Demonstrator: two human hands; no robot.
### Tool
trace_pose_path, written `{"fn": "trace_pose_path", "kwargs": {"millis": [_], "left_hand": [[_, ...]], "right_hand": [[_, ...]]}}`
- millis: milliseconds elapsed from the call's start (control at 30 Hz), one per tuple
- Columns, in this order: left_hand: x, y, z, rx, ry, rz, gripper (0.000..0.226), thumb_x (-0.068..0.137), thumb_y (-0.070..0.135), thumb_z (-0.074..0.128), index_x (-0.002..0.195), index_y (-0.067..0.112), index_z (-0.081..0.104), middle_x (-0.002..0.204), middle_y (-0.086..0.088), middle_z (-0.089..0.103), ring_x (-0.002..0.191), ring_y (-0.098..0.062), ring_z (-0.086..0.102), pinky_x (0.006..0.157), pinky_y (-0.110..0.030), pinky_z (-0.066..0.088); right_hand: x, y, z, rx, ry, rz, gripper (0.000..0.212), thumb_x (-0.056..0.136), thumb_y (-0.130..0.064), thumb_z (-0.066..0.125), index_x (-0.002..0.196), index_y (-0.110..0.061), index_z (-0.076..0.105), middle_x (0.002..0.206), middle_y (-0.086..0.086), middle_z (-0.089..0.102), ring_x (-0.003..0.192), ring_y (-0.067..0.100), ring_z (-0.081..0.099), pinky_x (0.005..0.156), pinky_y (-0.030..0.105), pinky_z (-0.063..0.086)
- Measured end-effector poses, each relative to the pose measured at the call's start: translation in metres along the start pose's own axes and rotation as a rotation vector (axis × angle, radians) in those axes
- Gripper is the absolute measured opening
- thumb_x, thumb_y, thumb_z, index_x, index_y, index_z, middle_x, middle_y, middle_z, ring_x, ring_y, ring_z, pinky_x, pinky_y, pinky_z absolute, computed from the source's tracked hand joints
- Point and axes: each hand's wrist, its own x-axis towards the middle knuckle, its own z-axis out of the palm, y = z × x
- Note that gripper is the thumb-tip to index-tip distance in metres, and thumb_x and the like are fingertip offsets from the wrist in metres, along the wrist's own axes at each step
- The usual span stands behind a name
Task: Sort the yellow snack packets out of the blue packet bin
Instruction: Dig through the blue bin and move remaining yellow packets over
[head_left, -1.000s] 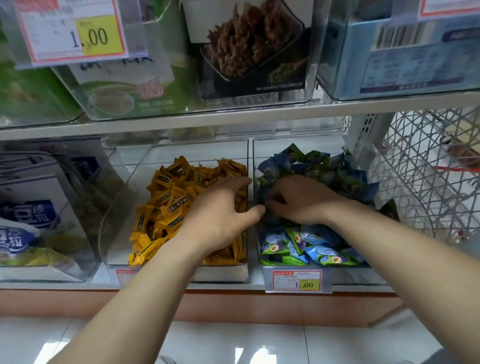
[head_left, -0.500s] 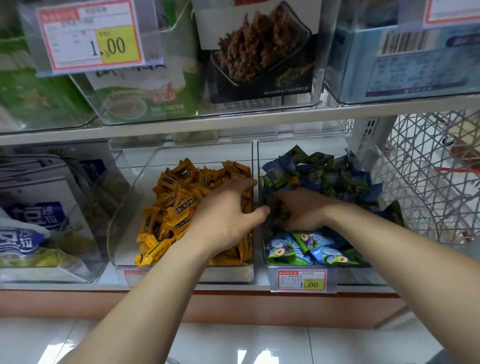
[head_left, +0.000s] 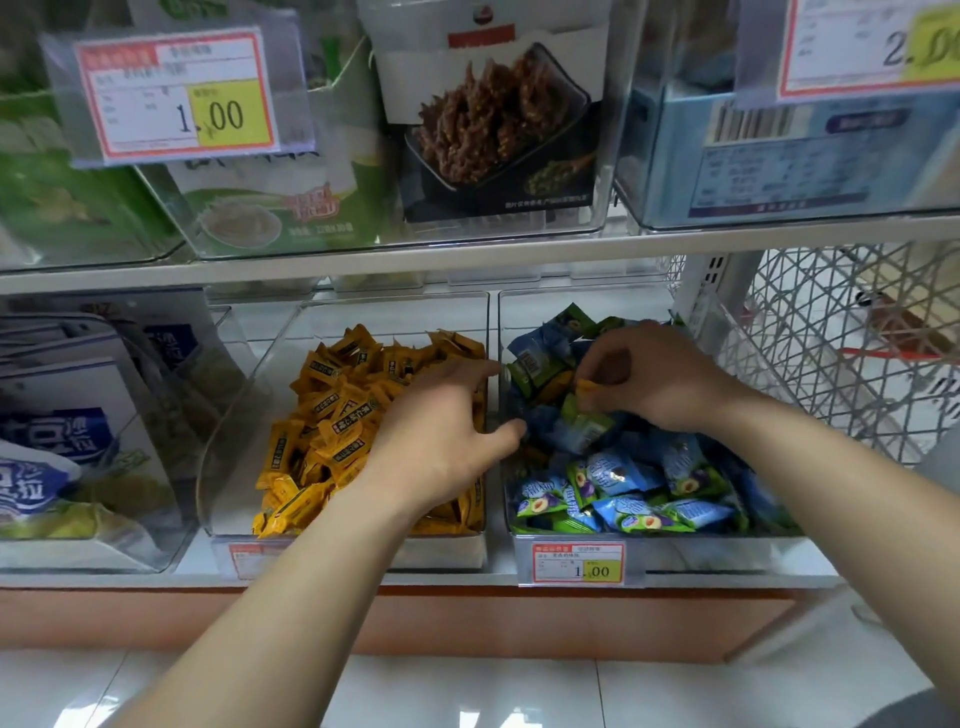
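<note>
Glossy foil-like wrappers on the yellow snack packets and blue packets; clear, smooth plastic bins; white wire basket; shiny floor tiles.

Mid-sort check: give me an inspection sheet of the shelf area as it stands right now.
Surface: white lower shelf carrying clear bins side by side.
Job's things: blue packet bin full of blue and green packets; one yellow packet held above them; yellow packet bin on its left, holding the yellow pile.
Clutter: further strays in the blue bin cannot be told.
Hands: right hand pinches the yellow packet in its fingers; left hand lies open over the yellow pile.
Cables: nothing seen.
Surroundings: wire basket at right, price tag on the bin front, boxed snacks on the shelf above, white-and-blue bags at left.
</note>
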Motion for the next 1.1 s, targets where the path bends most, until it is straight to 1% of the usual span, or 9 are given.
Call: {"fn": "trace_pose_path", "kwargs": {"millis": [167, 267, 367, 467, 533, 667, 800, 967, 1100], "left_hand": [[0.001, 0.016, 0.004, -0.080, 0.096, 0.083, 0.061, 0.084, 0.060, 0.064, 0.136, 0.030, 0.055, 0.135, 0.007, 0.059, 0.126, -0.013, 0.050, 0.100, -0.025, 0.041], [0.001, 0.027, 0.008, -0.336, 0.046, 0.051, 0.044, 0.088, 0.047, 0.068, 0.128, 0.028, 0.062, 0.119, 0.012, 0.069, 0.108, 0.000, 0.061, 0.089, -0.019, 0.047], [0.002, 0.030, 0.003, -0.415, 0.117, 0.046, 0.021, 0.087, 0.033, 0.072, 0.107, 0.038, 0.065, 0.095, 0.021, 0.070, 0.089, 0.008, 0.063, 0.074, -0.010, 0.047], [0.005, 0.015, -0.012, -0.367, 0.198, -0.032, 0.014, 0.088, 0.035, 0.070, 0.099, 0.042, 0.065, 0.087, 0.026, 0.067, 0.085, 0.008, 0.062, 0.069, -0.008, 0.045], [0.006, -0.003, -0.024, -0.201, 0.230, -0.122, 0.018, 0.088, 0.039, 0.069, 0.106, 0.037, 0.069, 0.093, 0.023, 0.066, 0.085, 0.004, 0.060, 0.068, -0.011, 0.041], [0.004, -0.029, -0.032, 0.112, 0.108, -0.290, 0.044, 0.091, 0.050, 0.062, 0.130, 0.030, 0.061, 0.129, 0.002, 0.064, 0.115, -0.021, 0.059, 0.084, -0.029, 0.045], [0.001, -0.024, -0.030, 0.136, 0.155, -0.164, 0.043, 0.090, 0.050, 0.059, 0.127, 0.029, 0.063, 0.130, 0.000, 0.060, 0.123, -0.023, 0.052, 0.095, -0.036, 0.043], [-0.002, -0.014, -0.020, 0.041, 0.035, -0.046, 0.033, 0.090, 0.047, 0.061, 0.119, 0.032, 0.066, 0.122, 0.006, 0.062, 0.116, -0.015, 0.055, 0.095, -0.033, 0.048], [-0.001, -0.013, -0.017, 0.028, -0.012, 0.005, 0.030, 0.091, 0.048, 0.060, 0.113, 0.031, 0.070, 0.113, 0.010, 0.066, 0.105, -0.010, 0.058, 0.086, -0.028, 0.048]], "right_hand": [[-0.006, -0.023, 0.002, 0.387, 0.142, -0.046, 0.014, 0.080, -0.005, 0.080, 0.074, -0.016, 0.071, 0.069, -0.006, 0.073, 0.066, 0.005, 0.068, 0.062, 0.013, 0.049], [-0.008, -0.034, 0.008, 0.672, 0.132, -0.022, 0.013, 0.081, 0.003, 0.075, 0.078, -0.008, 0.068, 0.072, 0.003, 0.071, 0.070, 0.014, 0.070, 0.063, 0.023, 0.056], [-0.002, -0.035, 0.011, 0.742, 0.195, 0.004, 0.010, 0.087, -0.006, 0.072, 0.079, -0.012, 0.071, 0.078, 0.008, 0.072, 0.076, 0.020, 0.071, 0.069, 0.032, 0.060], [0.011, -0.014, 0.012, 0.407, 0.289, 0.049, 0.013, 0.095, -0.022, 0.064, 0.089, -0.015, 0.073, 0.081, 0.000, 0.072, 0.078, 0.011, 0.066, 0.071, 0.019, 0.051], [0.019, 0.004, 0.017, 0.119, 0.199, 0.060, 0.013, 0.097, -0.025, 0.061, 0.104, -0.023, 0.072, 0.098, -0.010, 0.069, 0.091, 0.005, 0.061, 0.077, 0.014, 0.043], [0.033, 0.025, 0.038, -0.219, -0.082, 0.048, 0.027, 0.097, -0.021, 0.056, 0.123, -0.022, 0.065, 0.119, -0.001, 0.064, 0.107, 0.017, 0.060, 0.083, 0.030, 0.046], [0.045, 0.029, 0.052, -0.465, -0.158, 0.049, 0.043, 0.090, -0.015, 0.057, 0.133, -0.016, 0.058, 0.131, 0.010, 0.056, 0.114, 0.032, 0.059, 0.080, 0.030, 0.044], [0.050, 0.026, 0.054, -0.543, -0.142, 0.071, 0.025, 0.092, -0.033, 0.062, 0.098, -0.011, 0.072, 0.095, 0.006, 0.070, 0.085, 0.022, 0.065, 0.073, 0.034, 0.054], [0.042, 0.018, 0.040, -0.576, -0.061, 0.071, 0.020, 0.089, -0.032, 0.062, 0.092, -0.018, 0.075, 0.092, 0.002, 0.070, 0.086, 0.022, 0.067, 0.074, 0.037, 0.057]]}}
